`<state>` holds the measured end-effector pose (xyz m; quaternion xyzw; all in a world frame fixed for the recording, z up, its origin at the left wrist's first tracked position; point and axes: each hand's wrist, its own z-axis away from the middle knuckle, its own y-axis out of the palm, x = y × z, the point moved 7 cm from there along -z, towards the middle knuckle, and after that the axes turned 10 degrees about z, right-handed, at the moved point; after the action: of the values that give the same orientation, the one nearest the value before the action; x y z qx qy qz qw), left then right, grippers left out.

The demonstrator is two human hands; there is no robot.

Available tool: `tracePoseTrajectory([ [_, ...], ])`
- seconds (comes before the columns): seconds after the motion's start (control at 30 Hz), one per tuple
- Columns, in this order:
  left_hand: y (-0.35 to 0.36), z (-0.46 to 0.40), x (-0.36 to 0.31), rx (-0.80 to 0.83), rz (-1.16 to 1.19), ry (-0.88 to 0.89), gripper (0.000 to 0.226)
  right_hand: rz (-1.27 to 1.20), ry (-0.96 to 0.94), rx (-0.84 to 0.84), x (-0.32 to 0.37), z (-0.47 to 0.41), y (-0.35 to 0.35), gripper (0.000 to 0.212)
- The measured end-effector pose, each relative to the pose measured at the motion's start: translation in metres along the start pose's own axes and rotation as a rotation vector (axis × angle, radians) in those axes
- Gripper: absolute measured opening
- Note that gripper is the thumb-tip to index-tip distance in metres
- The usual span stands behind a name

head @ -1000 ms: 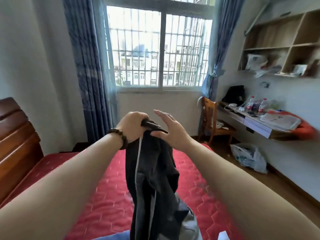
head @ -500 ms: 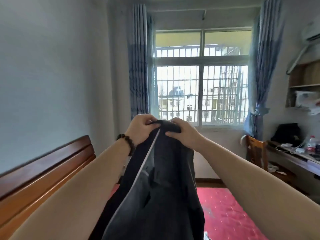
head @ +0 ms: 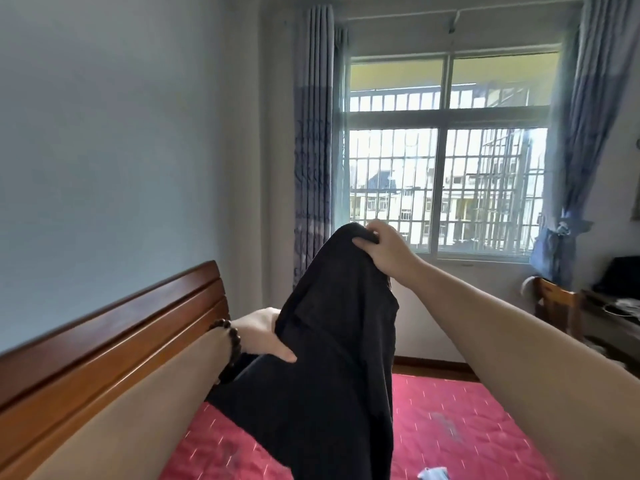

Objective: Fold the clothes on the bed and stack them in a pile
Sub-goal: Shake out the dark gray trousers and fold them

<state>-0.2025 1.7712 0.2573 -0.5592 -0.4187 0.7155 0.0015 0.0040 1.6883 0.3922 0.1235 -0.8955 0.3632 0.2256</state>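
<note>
A black garment (head: pixel 332 358) hangs in front of me above the red quilted bed (head: pixel 450 420). My right hand (head: pixel 384 251) pinches its top edge up high, near the window. Lower down, my left hand (head: pixel 263 336), with a bead bracelet on the wrist, grips the garment's left edge; its fingers are hidden behind the cloth and only the thumb shows on the fabric. The garment's lower part runs out of the frame at the bottom.
A wooden headboard (head: pixel 114 337) runs along the left wall. A small pale cloth (head: pixel 433 474) lies on the bed at the bottom edge. A wooden chair (head: pixel 554 310) and a desk (head: pixel 613 313) stand at the right, under the barred window (head: pixel 446 188).
My left hand has let go of the garment's top and slid down its left edge. My right hand still holds the top. The view has turned a little to the left.
</note>
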Motion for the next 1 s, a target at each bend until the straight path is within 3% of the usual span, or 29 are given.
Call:
tracePoseTrajectory([
  [0.17,-0.006,0.005,0.067,-0.068,-0.215,-0.138,0.013,0.05,0.033,-0.07,-0.012,0.0,-0.009,0.006],
  [0.27,-0.026,0.008,0.083,-0.168,-0.144,-0.132,0.006,0.077,0.117,-0.081,-0.035,0.001,-0.022,0.027],
  [0.47,-0.072,0.008,0.075,-0.405,0.01,0.022,0.006,0.034,0.225,-0.13,-0.074,0.017,-0.04,0.022],
  [0.67,-0.101,0.011,0.079,-0.609,0.441,0.137,0.016,-0.108,0.23,-0.07,-0.095,0.033,-0.058,0.014],
  [0.8,-0.101,0.014,0.076,-0.621,0.791,0.236,0.014,-0.294,0.261,-0.019,-0.103,0.046,-0.06,0.013],
  [1.0,-0.097,0.015,0.076,-0.603,0.976,0.249,0.013,-0.49,0.352,-0.032,-0.12,0.064,-0.045,0.013],
])
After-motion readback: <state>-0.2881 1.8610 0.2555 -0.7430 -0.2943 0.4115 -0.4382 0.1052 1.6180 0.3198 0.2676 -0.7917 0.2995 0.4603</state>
